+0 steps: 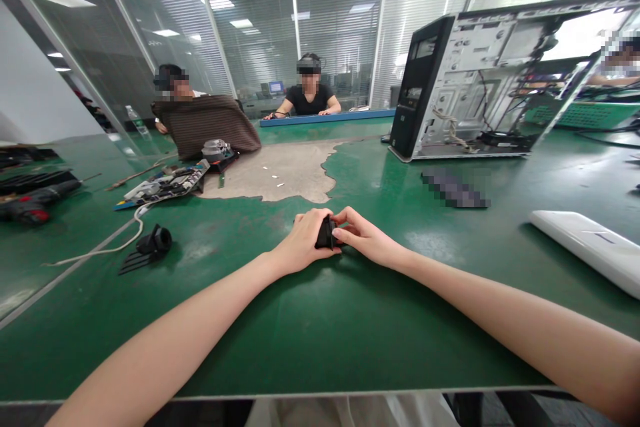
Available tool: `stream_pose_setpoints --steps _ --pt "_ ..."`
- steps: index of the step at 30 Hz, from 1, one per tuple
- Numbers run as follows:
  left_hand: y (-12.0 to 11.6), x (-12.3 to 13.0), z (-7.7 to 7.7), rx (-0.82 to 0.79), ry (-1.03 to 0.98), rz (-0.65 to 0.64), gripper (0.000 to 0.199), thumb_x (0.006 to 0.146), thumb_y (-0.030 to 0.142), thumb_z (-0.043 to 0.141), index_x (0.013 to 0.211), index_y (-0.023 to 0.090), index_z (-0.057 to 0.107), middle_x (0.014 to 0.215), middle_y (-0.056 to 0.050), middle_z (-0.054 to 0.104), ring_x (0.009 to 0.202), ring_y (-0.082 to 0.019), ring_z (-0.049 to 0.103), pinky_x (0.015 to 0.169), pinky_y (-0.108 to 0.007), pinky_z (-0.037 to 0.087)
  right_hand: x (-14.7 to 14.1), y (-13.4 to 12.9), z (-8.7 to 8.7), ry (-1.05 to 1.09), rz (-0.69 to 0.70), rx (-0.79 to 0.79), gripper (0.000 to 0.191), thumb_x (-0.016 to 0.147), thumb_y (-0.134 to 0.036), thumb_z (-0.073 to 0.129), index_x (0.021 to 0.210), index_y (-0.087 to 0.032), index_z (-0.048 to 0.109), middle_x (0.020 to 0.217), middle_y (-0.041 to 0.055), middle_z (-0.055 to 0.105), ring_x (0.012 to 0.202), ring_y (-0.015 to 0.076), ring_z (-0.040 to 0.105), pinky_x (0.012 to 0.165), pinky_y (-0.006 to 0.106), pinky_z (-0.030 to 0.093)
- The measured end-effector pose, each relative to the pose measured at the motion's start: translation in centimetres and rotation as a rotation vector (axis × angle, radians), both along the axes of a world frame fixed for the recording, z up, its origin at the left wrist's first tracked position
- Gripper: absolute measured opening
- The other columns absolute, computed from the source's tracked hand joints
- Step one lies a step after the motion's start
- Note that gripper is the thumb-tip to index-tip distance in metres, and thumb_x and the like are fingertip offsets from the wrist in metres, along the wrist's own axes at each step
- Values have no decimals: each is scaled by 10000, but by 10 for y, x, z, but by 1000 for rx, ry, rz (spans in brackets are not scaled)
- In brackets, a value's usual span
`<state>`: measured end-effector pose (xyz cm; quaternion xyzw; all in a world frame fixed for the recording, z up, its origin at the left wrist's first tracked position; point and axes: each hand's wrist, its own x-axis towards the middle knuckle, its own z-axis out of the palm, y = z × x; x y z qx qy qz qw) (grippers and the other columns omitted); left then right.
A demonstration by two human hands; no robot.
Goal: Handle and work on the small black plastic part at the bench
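Between my hands, at the middle of the green table [280, 320], is a small black boxy part [325, 233]; its exact kind does not show. My left hand [304, 240] wraps round it from the left, with the thumb along its near side. From the right, my right hand [363, 235] pinches the part's right end between thumb and fingers. Some of the fingertips and the part's far side are hidden. To the left on the table lies another black part [154, 241] with a round opening and several thin prongs.
An open computer case [450, 93] stands at the back right, with a white device [585, 243] nearer me. At left are a circuit board [167, 185], a white cable [135, 230] and a red-black power tool [37, 205]. Two people [309, 95] sit across the table; another is far right.
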<state>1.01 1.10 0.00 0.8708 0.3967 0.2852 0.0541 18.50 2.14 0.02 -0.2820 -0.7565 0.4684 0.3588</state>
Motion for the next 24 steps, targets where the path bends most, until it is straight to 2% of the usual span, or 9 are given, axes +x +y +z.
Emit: stream_pose_setpoints --steps 5,10,16,24 --pt "0 0 -1 5 -1 5 543 691 363 624 1116 210 323 1055 -58 485 978 -222 472 837 -367 316 3 -4 0 34 59 9 254 773 -282 539 981 -220 407 904 6 486 794 118 526 644 238 467" --pt "0 1 -1 -2 -11 0 556 679 380 636 1109 208 329 1060 -56 488 983 -222 471 844 -370 316 0 0 -1 40 -16 35 137 814 -302 474 902 -205 436 852 -10 481 758 98 511 697 249 449" --pt "0 1 1 -9 -9 0 564 679 393 637 1114 207 329 1059 -56 486 985 -219 466 844 -367 318 -2 2 -2 23 -33 -34 201 805 -319 478 963 -202 438 947 14 502 810 116 534 754 295 459" --pt "-1 1 1 -14 -14 3 532 693 356 624 1111 211 329 1053 -56 490 976 -218 475 838 -365 316 2 -5 1 35 39 -30 260 766 -282 542 979 -219 406 914 12 507 842 133 541 690 271 479"
